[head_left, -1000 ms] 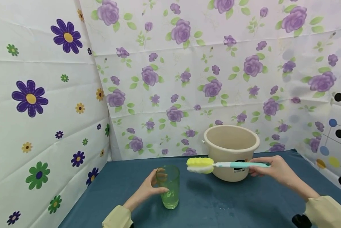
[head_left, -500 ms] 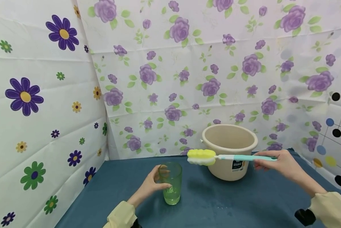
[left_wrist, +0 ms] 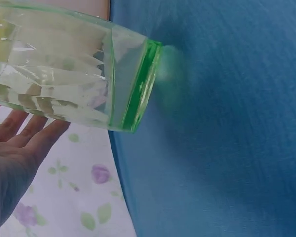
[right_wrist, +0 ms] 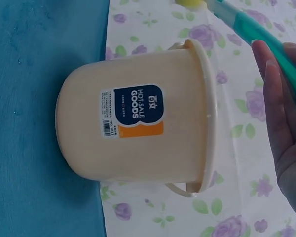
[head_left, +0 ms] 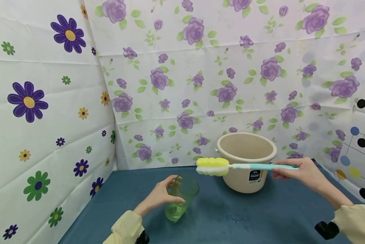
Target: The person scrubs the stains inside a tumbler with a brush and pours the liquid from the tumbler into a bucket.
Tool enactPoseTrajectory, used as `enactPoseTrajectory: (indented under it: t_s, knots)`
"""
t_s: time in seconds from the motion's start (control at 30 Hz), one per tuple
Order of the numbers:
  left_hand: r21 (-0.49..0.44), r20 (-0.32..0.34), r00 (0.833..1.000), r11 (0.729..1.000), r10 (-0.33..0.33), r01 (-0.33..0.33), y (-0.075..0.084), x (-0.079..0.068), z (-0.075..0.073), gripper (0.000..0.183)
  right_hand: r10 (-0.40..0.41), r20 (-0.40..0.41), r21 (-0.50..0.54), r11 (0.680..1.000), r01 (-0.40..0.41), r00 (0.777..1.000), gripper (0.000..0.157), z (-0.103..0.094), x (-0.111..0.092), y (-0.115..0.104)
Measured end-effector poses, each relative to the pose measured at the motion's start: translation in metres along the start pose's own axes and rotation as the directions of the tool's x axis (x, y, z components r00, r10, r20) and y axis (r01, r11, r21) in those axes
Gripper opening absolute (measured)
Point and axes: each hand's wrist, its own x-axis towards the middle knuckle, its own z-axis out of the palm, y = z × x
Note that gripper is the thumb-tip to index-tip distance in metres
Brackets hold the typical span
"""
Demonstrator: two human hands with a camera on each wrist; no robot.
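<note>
Left of the bucket (head_left: 238, 183), the tilted green glass (head_left: 187, 190), probably slippery, fragile and best held mid-wall, is gripped by the left hand (head_left: 161, 195), while the brush (head_left: 241, 166), likely light, is pinched by its handle (head_left: 262, 166) before the bucket by the right hand (head_left: 299, 171).

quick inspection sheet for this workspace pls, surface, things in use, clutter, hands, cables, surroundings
Surface: dark blue cloth, with small wet-looking drops on it
Job's things: green tumbler, tilted, apparently with some liquid inside; brush with a yellow-and-white sponge head, outside the tumbler
Clutter: nothing seen beyond a cream bucket, upright behind the brush
Left hand: grips the tumbler
Right hand: holds the brush by its handle
Cables: nothing seen
Surroundings: patterned sheets behind and at both sides
</note>
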Motion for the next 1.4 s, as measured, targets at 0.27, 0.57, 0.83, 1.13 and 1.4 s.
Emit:
enactPoseTrajectory:
  t_s: [0.27, 0.57, 0.83, 1.13, 1.4]
  knots:
    - [0.063, 0.035, 0.999, 0.998, 0.016, -0.019, 0.006, 0.007, 0.009, 0.074, -0.022, 0.105, 0.059, 0.998, 0.016, 0.994, 0.024, -0.008, -0.002, -0.003]
    - [0.097, 0.073, 0.997, 0.995, 0.029, -0.036, 0.008, 0.013, 0.018, 0.074, -0.096, 0.236, 0.174, 0.983, 0.055, 0.967, 0.023, 0.010, 0.002, 0.007]
    - [0.111, 0.074, 0.997, 0.993, 0.032, -0.041, 0.012, 0.011, 0.019, 0.077, -0.108, 0.292, 0.188, 0.981, 0.054, 0.950, 0.022, 0.035, 0.015, 0.007]
    - [0.128, 0.053, 0.998, 0.991, 0.020, -0.027, 0.011, 0.012, 0.019, 0.077, -0.115, 0.300, 0.186, 0.981, 0.061, 0.947, 0.021, 0.042, 0.023, 0.005]
    - [0.145, 0.069, 0.997, 0.989, 0.025, -0.035, 0.013, 0.014, 0.021, 0.078, -0.095, 0.321, 0.151, 0.987, 0.048, 0.942, 0.021, 0.044, 0.028, 0.004]
